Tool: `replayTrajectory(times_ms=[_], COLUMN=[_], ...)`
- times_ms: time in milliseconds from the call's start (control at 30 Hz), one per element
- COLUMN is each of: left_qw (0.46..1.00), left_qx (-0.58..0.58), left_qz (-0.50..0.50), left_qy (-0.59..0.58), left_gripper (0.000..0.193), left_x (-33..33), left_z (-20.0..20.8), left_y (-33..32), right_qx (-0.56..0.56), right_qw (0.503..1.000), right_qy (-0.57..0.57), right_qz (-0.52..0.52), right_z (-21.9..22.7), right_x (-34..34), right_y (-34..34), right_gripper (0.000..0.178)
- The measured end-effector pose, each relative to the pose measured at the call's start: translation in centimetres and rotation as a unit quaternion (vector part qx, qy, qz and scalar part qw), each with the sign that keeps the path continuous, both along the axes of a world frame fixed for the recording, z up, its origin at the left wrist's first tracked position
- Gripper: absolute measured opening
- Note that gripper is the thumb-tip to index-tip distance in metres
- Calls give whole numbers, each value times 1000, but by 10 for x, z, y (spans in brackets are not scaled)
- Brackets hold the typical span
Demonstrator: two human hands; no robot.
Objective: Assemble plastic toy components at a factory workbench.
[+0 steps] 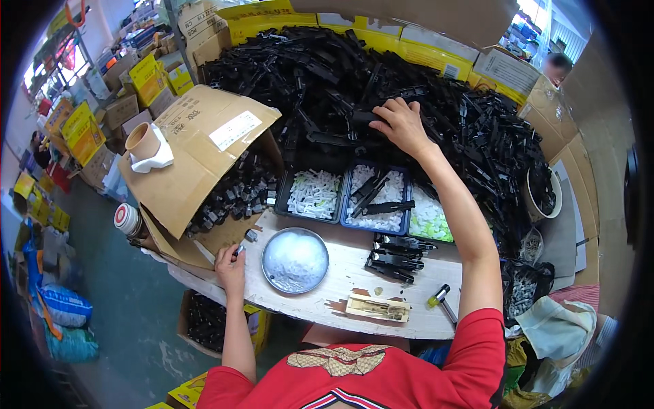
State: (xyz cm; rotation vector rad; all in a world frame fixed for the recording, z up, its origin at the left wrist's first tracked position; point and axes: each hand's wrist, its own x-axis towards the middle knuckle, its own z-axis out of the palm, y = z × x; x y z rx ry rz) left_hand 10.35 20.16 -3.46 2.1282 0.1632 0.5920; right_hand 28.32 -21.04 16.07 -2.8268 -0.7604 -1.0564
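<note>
My left hand (230,271) is at the table's left edge, its fingers closed on a small metallic part (238,251) that they partly cover. Just beyond it lies a small dark block (251,235). My right hand (403,128) reaches far over a big heap of black plastic parts (320,75), fingers spread and touching the heap beside a dark blocky piece (362,120). Near my left hand stands a round metal dish (325,255) of whitish translucent material. Several black assemblies (395,259) lie in a row below my right forearm.
Behind the dish stand a bin of white pieces (313,193) and a blue-rimmed bin (406,225) with black parts on top. A carton (197,136) shelters dark blocks at left. A cream tray (377,308) and a yellow-and-black tool (441,297) lie at the front edge.
</note>
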Motion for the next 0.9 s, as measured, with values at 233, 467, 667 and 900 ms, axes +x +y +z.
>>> replayTrajectory(times_ms=[233,467,667,900], left_qw=[1000,999,1000,999], left_qx=[-16,-38,-23,-44], left_qz=[-2,-6,-6,-4], left_qy=[-11,-4,-6,-4], left_gripper=[19,19,20,18], left_x=[-1,-2,-2,-2], left_z=[-1,2,4,2], left_y=[-1,-2,-2,-2], right_qx=[54,88,71,-3], right_qw=[998,995,993,998], right_qy=[1,-38,-96,-62], right_qz=[-18,-28,-12,28], right_z=[1,-1,3,-12], right_x=[9,21,29,33], right_y=[9,23,48,100], right_gripper=[27,25,21,29])
